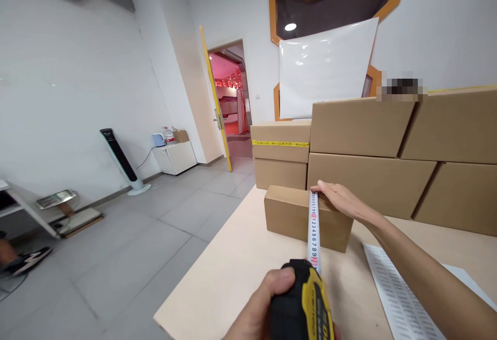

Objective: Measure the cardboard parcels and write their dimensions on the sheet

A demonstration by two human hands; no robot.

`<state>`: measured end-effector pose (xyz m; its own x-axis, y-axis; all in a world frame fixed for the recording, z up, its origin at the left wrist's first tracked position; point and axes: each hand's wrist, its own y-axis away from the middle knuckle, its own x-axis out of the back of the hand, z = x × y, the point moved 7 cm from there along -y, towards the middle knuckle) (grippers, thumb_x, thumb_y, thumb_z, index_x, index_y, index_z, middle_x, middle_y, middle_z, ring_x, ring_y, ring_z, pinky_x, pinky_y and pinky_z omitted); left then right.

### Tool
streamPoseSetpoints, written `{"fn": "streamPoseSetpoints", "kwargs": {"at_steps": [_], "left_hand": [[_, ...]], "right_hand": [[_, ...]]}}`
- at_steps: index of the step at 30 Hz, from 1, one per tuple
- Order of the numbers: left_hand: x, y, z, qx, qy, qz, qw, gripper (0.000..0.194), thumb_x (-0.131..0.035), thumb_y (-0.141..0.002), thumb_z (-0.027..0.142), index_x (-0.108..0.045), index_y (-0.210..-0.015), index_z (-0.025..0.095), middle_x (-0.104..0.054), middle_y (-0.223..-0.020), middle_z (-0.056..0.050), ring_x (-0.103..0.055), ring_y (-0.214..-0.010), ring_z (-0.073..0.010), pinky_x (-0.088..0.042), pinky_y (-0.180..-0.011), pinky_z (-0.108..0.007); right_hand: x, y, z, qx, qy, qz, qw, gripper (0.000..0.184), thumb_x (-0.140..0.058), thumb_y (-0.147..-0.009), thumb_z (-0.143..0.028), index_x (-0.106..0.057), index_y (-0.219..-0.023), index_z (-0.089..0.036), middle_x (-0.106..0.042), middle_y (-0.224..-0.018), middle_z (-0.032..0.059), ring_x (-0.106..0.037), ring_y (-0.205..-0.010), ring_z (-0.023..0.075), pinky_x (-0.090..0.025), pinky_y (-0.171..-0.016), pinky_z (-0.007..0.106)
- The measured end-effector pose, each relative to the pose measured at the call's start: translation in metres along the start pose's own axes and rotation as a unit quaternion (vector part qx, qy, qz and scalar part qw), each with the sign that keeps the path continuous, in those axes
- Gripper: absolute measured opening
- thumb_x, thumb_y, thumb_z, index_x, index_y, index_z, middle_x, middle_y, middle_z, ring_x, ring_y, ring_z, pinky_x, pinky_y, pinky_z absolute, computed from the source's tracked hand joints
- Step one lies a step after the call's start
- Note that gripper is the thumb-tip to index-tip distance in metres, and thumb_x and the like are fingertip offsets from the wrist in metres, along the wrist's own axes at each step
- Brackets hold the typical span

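My left hand is wrapped round a black-and-yellow tape measure, thumb on its top. A white blade with black and red numbers runs from its case, away from me, over a small brown cardboard box. At the far end of the blade, my right hand pinches the tape's tip near the box's back top edge. The small box lies on the pale tabletop. Under my right forearm rests a printed sheet with rows of text.
Large cardboard boxes are stacked behind the small box, one stack with yellow tape round it. Part of a person's head shows blurred above them. To the left are an open door, a tower fan, a platform scale and a person's shoe.
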<state>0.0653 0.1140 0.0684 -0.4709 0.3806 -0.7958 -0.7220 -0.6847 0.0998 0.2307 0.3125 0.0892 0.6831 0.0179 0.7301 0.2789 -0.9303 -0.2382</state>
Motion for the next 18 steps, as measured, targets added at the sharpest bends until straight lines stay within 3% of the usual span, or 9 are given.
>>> {"fn": "streamPoseSetpoints", "kwargs": {"at_steps": [3, 9, 14, 18], "left_hand": [[-0.004, -0.003, -0.002, 0.000, -0.002, -0.008, 1.000, 0.067, -0.053, -0.080, 0.051, -0.049, -0.131, 0.007, -0.062, -0.107, -0.019, -0.060, -0.103, -0.0375, -0.035, -0.096, -0.057], [0.000, -0.005, -0.011, -0.006, -0.003, 0.030, 1.000, 0.060, -0.059, -0.079, 0.046, -0.052, -0.130, 0.017, -0.064, -0.108, -0.013, -0.060, -0.104, -0.0354, -0.036, -0.099, -0.052], [0.005, -0.001, -0.011, -0.002, 0.012, 0.025, 1.000, 0.064, -0.057, -0.080, 0.046, -0.045, -0.134, 0.014, -0.063, -0.109, -0.014, -0.059, -0.105, -0.0338, -0.035, -0.099, -0.052], [0.009, 0.002, -0.011, 0.026, 0.020, 0.016, 0.999, 0.068, -0.051, -0.081, 0.053, -0.044, -0.131, 0.009, -0.065, -0.099, -0.017, -0.059, -0.103, -0.0348, -0.034, -0.098, -0.055]], "right_hand": [[-0.001, -0.002, -0.003, 0.008, 0.017, -0.005, 1.000, 0.060, -0.023, -0.094, -0.056, -0.072, -0.109, -0.024, -0.069, -0.116, 0.0062, -0.059, -0.110, 0.0271, -0.039, -0.097, 0.038], [0.001, -0.002, -0.010, 0.014, 0.060, -0.017, 0.998, 0.059, -0.022, -0.095, -0.052, -0.073, -0.105, -0.025, -0.070, -0.111, 0.0054, -0.061, -0.104, 0.0268, -0.041, -0.093, 0.037], [-0.001, 0.001, -0.017, 0.023, 0.089, -0.024, 0.996, 0.054, -0.023, -0.094, -0.048, -0.073, -0.098, -0.026, -0.071, -0.102, 0.0052, -0.063, -0.096, 0.0254, -0.044, -0.086, 0.035], [-0.004, 0.003, -0.016, 0.015, 0.108, -0.020, 0.994, 0.051, -0.024, -0.093, -0.049, -0.070, -0.088, -0.027, -0.068, -0.087, 0.0044, -0.063, -0.084, 0.0238, -0.044, -0.078, 0.035]]}}
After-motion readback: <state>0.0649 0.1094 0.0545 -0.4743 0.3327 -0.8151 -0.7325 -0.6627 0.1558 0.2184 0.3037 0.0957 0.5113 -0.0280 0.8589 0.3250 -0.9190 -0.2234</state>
